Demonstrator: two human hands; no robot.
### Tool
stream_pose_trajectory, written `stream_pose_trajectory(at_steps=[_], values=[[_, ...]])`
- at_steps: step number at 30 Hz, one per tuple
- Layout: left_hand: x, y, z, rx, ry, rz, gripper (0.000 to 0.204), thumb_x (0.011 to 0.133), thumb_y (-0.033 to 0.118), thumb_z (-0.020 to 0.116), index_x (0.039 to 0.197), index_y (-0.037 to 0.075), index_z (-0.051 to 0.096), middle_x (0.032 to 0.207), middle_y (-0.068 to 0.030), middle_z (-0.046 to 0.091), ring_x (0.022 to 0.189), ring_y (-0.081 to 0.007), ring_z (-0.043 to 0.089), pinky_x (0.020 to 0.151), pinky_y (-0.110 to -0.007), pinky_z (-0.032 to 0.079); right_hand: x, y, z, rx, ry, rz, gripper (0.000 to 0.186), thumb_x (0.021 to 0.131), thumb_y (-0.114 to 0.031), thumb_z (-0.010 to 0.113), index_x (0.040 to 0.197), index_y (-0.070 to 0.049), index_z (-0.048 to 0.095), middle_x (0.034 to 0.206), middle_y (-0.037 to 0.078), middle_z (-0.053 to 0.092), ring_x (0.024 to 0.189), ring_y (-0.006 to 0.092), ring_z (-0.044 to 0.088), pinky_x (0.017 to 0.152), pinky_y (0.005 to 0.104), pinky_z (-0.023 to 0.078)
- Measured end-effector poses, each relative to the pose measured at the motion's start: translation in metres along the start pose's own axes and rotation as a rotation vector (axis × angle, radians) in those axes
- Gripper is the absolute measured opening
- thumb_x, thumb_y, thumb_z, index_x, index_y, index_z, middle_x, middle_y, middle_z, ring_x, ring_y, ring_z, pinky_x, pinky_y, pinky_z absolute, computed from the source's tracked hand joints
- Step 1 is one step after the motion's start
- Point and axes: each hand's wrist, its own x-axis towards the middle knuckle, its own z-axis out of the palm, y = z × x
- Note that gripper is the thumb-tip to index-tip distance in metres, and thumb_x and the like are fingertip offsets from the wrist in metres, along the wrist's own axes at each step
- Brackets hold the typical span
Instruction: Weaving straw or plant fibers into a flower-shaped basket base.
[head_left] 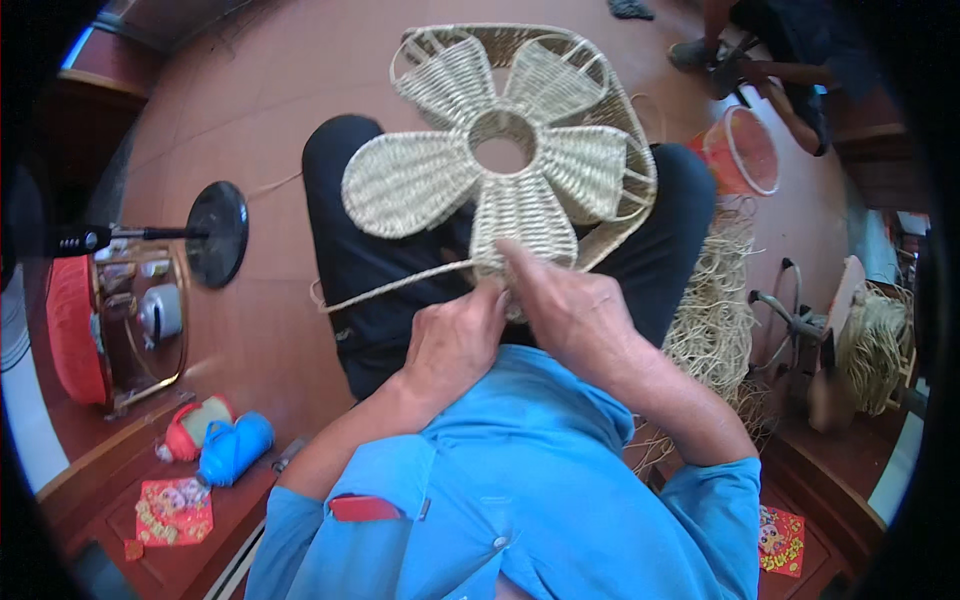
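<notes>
A woven straw flower (525,210) with several broad petals around a round open centre rests across my lap. Some petals at the far and right sides show bare frame loops at their tips. My left hand (455,330) is closed at the near petal's lower edge, its fingers pinched together. My right hand (572,300) grips the same petal from the right, thumb lying along the weave. A twisted straw cord (395,290) runs left from that petal and ends in a small loop over my thigh. My fingers hide the petal's tip.
Loose straw strands (710,310) lie in a heap to the right, below a red bucket (740,150). A fan's round base (217,235) stands at left. A blue bottle (235,448) lies at lower left. Another person's legs (790,75) are at far right.
</notes>
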Motion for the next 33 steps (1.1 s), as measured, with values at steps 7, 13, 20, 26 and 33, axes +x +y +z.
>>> stream_pose_trajectory(at_steps=[7, 13, 20, 26, 33], values=[[0.000, -0.015, 0.002, -0.206, -0.201, -0.245, 0.019, 0.109, 0.015, 0.056, 0.116, 0.002, 0.068, 0.084, -0.0311, 0.072, 0.084, -0.0511, 0.074, 0.074, -0.062, 0.055, 0.001, 0.013, 0.040, 0.137, -0.131, 0.076, 0.091, 0.091, -0.003, 0.067, 0.172, -0.003, 0.027, 0.092, 0.020, 0.075, 0.076, 0.0402, 0.076, 0.064, 0.0521, 0.060], [-0.003, -0.015, -0.007, -0.249, -0.211, -0.224, 0.029, 0.115, 0.025, 0.052, 0.112, 0.000, 0.068, 0.067, -0.0156, 0.067, 0.062, -0.0313, 0.071, 0.063, -0.045, 0.053, 0.008, -0.002, 0.024, 0.202, -0.066, 0.150, 0.082, 0.095, -0.004, 0.067, 0.169, -0.002, 0.031, 0.086, 0.020, 0.073, 0.074, 0.0382, 0.076, 0.063, 0.0488, 0.061], [0.006, -0.011, -0.007, -0.258, -0.166, -0.177, 0.033, 0.117, 0.030, 0.050, 0.109, 0.002, 0.067, 0.062, -0.0105, 0.062, 0.055, -0.0242, 0.065, 0.056, -0.041, 0.049, -0.019, 0.003, 0.030, 0.691, 0.201, 0.315, 0.057, 0.095, -0.003, 0.068, 0.150, -0.001, 0.052, 0.091, 0.012, 0.074, 0.070, 0.0186, 0.072, 0.065, 0.0337, 0.060], [0.008, -0.010, -0.007, -0.282, -0.191, -0.195, 0.021, 0.112, 0.018, 0.053, 0.100, 0.004, 0.062, 0.068, -0.0178, 0.061, 0.065, -0.0407, 0.067, 0.062, -0.051, 0.048, -0.019, 0.006, 0.021, 1.303, 0.146, 0.468, 0.025, 0.103, -0.006, 0.064, 0.127, -0.001, 0.057, 0.097, 0.002, 0.067, 0.083, 0.0061, 0.063, 0.071, 0.0255, 0.053], [0.011, -0.033, 0.003, -0.206, -0.043, -0.004, 0.021, 0.102, 0.009, 0.062, 0.085, 0.001, 0.053, 0.074, -0.0210, 0.053, 0.067, -0.0421, 0.057, 0.064, -0.053, 0.044, -0.017, 0.007, 0.022, 1.217, 0.071, 0.416, 0.022, 0.106, -0.016, 0.066, 0.122, -0.002, 0.057, 0.093, 0.001, 0.063, 0.083, 0.0060, 0.061, 0.069, 0.0247, 0.049]])
